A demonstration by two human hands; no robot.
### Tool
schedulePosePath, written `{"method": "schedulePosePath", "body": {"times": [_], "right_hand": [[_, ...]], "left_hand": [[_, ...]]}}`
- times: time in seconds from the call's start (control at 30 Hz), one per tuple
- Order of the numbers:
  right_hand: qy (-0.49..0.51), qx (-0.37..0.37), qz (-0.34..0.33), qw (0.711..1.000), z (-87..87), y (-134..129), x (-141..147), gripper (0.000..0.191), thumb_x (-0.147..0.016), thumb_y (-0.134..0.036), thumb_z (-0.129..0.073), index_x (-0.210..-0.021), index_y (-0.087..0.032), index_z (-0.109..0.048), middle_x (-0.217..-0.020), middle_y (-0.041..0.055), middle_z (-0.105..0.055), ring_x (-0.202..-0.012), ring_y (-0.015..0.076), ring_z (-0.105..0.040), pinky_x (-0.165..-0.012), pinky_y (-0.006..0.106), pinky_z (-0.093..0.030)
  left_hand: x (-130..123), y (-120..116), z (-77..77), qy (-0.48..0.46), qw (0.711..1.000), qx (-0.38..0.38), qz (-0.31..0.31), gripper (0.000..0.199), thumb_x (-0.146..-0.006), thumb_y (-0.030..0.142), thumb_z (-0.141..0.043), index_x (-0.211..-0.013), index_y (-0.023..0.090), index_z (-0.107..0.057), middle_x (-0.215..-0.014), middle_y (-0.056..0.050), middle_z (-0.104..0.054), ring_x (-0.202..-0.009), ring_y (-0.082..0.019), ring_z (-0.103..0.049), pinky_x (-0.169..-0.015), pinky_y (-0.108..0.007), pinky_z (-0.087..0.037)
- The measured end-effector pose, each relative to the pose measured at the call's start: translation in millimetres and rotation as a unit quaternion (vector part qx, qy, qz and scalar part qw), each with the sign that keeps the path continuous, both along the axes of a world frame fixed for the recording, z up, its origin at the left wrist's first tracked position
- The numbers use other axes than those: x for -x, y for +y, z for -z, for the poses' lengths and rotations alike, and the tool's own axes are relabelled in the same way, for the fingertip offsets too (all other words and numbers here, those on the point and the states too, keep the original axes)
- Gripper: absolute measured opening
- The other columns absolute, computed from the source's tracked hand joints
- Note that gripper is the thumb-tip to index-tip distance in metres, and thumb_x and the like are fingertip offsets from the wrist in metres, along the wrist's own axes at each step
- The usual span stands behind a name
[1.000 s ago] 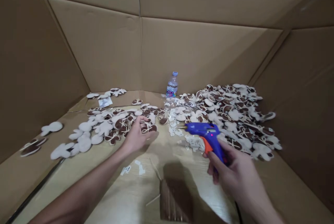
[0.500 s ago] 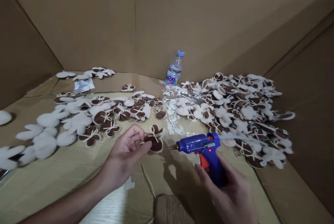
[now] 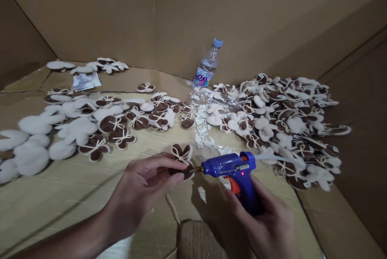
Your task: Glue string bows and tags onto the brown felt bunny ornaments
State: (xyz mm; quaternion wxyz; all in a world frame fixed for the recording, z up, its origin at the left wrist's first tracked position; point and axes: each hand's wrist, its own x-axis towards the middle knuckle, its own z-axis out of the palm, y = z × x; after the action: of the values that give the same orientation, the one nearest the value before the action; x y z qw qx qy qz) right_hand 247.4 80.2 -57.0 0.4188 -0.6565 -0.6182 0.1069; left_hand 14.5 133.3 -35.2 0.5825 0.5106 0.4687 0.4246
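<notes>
Pinching a brown bunny-shaped felt piece in our left hand. Our right hand grips a blue glue gun, nozzle at the piece's edge.

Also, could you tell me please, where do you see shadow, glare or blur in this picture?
Head view: dark shadow on the table below the glue gun; head view: pale glare at the table's bottom edge, left of centre; head view: right hand looks soft, slightly blurred.
</notes>
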Motion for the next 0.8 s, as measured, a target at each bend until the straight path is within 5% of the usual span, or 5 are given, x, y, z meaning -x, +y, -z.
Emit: {"method": "schedulePosePath", "body": {"times": [0.5, 0.8], "right_hand": [[-0.081, -0.045, -0.004, 0.996, 9.0, -8.0, -11.0, 0.039, -0.077, -0.040, -0.069, -0.108, -0.017, -0.066, -0.082, 0.0066, -0.076, -0.057, 0.0180, -0.068, -0.055, 0.027, -0.059], [-0.143, -0.072, 0.005, 0.987, 5.5, -7.8, -13.4, 0.036, -0.080, -0.042, -0.065, -0.100, -0.013, -0.068, -0.079, 0.0090, -0.076, -0.057, 0.0193, -0.070, -0.061, 0.029, -0.061]], "left_hand": [[-0.5, -5.2, -7.3, 0.020, 1.000, 0.017, -0.013, 0.014, -0.070, 0.027, -0.075, -0.084, 0.024, -0.076, -0.081, -0.003, -0.076, -0.073, -0.019, -0.071, -0.063, -0.024, -0.059], [-1.7, -6.4, -12.2, 0.017, 0.999, 0.048, -0.007, 0.013, -0.071, 0.026, -0.076, -0.083, 0.023, -0.075, -0.083, -0.002, -0.077, -0.075, -0.016, -0.071, -0.064, -0.020, -0.058]]}}
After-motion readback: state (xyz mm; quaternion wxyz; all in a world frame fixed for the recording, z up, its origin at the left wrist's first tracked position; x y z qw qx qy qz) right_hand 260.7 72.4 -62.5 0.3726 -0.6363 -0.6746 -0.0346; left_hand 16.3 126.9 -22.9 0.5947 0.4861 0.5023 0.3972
